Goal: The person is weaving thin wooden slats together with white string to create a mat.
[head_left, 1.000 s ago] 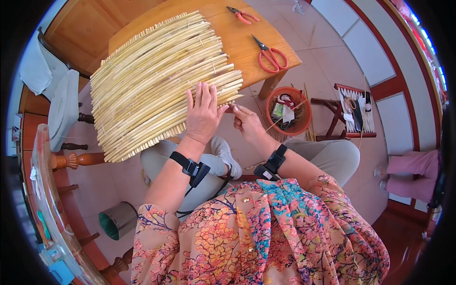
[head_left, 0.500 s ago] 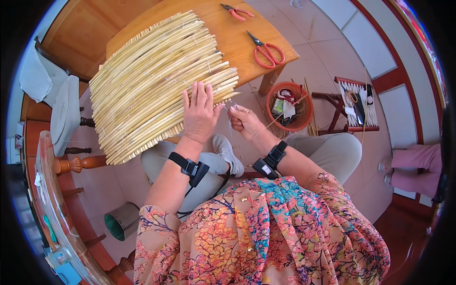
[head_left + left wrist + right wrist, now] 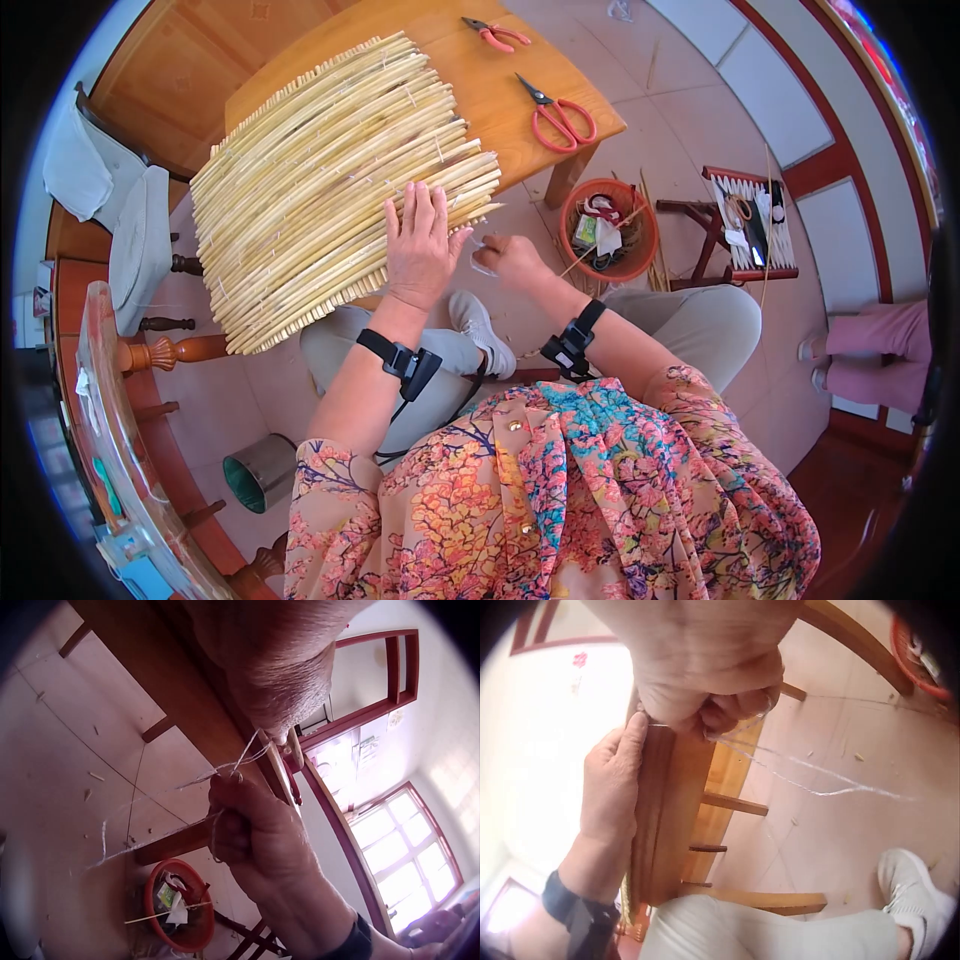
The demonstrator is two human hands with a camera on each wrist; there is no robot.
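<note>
A mat of pale reed sticks [image 3: 320, 180], bound with white string, lies on the wooden table. My left hand [image 3: 420, 247] rests on its near right edge, fingers extended over the sticks. Just right of that edge, my right hand [image 3: 516, 262] is curled round white string [image 3: 484, 266]. In the left wrist view the string [image 3: 244, 756] runs taut from beneath the left hand to the right hand [image 3: 259, 832], with a loop round its fingers. Loose string [image 3: 810, 765] trails from the right hand [image 3: 712, 682] in the right wrist view.
Red-handled scissors [image 3: 563, 124] and pliers [image 3: 497, 36] lie on the table [image 3: 500, 90]. An orange basket [image 3: 645, 260] with scraps stands on the floor beside a folding stool [image 3: 750, 268]. A metal bin [image 3: 262, 475] is at lower left.
My right hand has drawn away from the mat's corner to the right and slightly down, its fingers now more curled, with string trailing. My left hand has stayed on the mat.
</note>
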